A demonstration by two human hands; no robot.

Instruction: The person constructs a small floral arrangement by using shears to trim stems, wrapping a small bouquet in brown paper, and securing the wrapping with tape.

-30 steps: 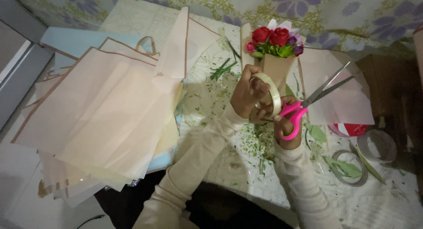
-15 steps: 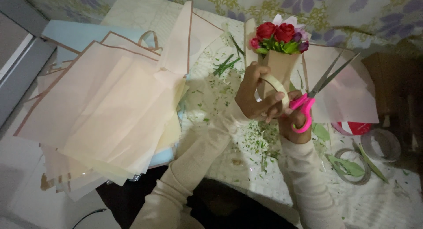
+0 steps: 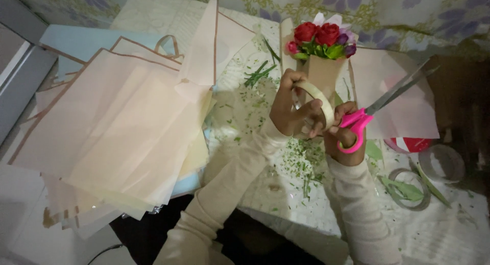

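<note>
Two hands: tape roll [image 3: 317,99] (cream), scissors [image 3: 375,109].

The pink-handled scissors [image 3: 375,109] have tilted lower and opened slightly, while the bouquet [image 3: 321,51] sits more upright.

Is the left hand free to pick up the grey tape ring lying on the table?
Probably not: the left hand already holds a roll of tape, and the grey tape ring lies beyond the right hand with its pink scissors.

Paper sheets [image 3: 117,127] left of bouquet [image 3: 321,51]; tape rings [image 3: 408,191] right.
</note>
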